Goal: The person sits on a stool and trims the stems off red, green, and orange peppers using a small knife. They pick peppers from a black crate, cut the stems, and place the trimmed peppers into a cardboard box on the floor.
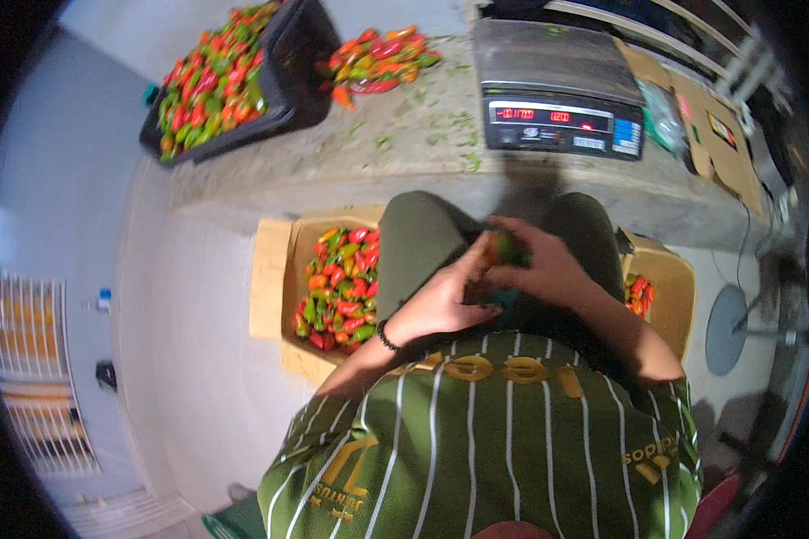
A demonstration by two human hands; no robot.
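My left hand [445, 296] and my right hand [546, 266] meet over my lap, between my knees. A green and reddish pepper [509, 249] is held between the fingers of both; the hands are blurred and in partial shadow. Something teal shows dimly below them. Left of my leg, a cardboard box [270, 276] holds many red, green and orange peppers [344, 290]. Another cardboard box [677, 296], right of my legs, has red peppers [639, 294] in it.
On the concrete ledge [404, 141] ahead lie a tilted black crate [296, 74] full of peppers, a loose pepper pile [384, 57], green scraps and a digital scale [559, 87]. Flattened cardboard [714, 135] and a plastic bag [661, 114] lie right of the scale.
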